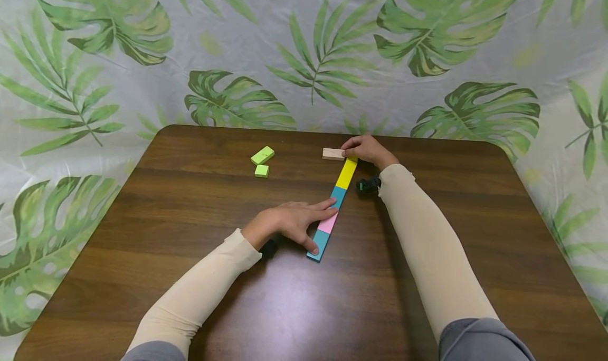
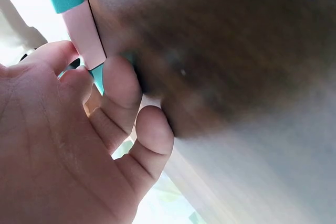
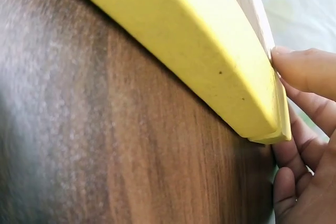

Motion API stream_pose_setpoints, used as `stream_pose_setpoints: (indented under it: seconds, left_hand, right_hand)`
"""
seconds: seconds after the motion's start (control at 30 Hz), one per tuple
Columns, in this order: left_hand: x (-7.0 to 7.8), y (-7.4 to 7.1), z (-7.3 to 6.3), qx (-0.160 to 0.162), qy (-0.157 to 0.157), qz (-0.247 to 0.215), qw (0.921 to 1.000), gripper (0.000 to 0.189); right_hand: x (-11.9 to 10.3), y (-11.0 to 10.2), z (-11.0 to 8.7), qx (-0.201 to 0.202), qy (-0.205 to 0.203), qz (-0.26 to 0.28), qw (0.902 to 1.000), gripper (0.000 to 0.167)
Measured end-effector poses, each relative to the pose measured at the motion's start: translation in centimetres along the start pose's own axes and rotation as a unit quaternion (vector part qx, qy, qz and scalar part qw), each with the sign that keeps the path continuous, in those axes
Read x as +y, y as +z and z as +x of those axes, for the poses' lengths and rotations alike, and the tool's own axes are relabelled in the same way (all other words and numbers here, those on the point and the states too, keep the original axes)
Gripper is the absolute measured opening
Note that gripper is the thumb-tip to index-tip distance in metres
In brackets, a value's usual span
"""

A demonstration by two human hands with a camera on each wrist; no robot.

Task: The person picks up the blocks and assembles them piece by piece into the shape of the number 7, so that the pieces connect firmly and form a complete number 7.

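Observation:
A row of flat coloured blocks runs away from me on the table. It has a near teal block [image 1: 322, 239], a pink block [image 1: 328, 224], a second teal block [image 1: 338, 193] and a yellow block [image 1: 347, 174]. My left hand [image 1: 295, 221] spreads over the near half, thumb on the near teal block and fingertips by the pink one. At the far end my right hand [image 1: 370, 151] pinches the right end of a plain wooden block [image 1: 333, 154], which lies crosswise to the row. A slim yellow piece [image 3: 283, 124] shows beside those fingers in the right wrist view.
Two lime green blocks, a longer one [image 1: 263, 155] and a shorter one [image 1: 262, 171], lie to the left at the back of the brown wooden table [image 1: 199, 202]. Behind the table's far edge hangs a leaf-patterned cloth [image 1: 323, 44].

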State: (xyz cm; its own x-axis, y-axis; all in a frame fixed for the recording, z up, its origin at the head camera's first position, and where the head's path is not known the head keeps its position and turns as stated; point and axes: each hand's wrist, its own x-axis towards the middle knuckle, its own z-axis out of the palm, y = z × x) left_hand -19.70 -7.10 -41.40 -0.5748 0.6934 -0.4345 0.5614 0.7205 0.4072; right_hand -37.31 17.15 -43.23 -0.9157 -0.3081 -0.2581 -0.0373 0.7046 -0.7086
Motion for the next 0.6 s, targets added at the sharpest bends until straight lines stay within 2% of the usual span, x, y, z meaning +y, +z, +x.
stream_pose_setpoints:
  seconds: [0.6]
  left_hand:
    - [0.05,-0.07,0.02,0.001,0.002,-0.001,1.0000,0.099]
  right_hand:
    - [0.12,0.20,-0.12,0.007,-0.005,0.014,0.9999,0.030]
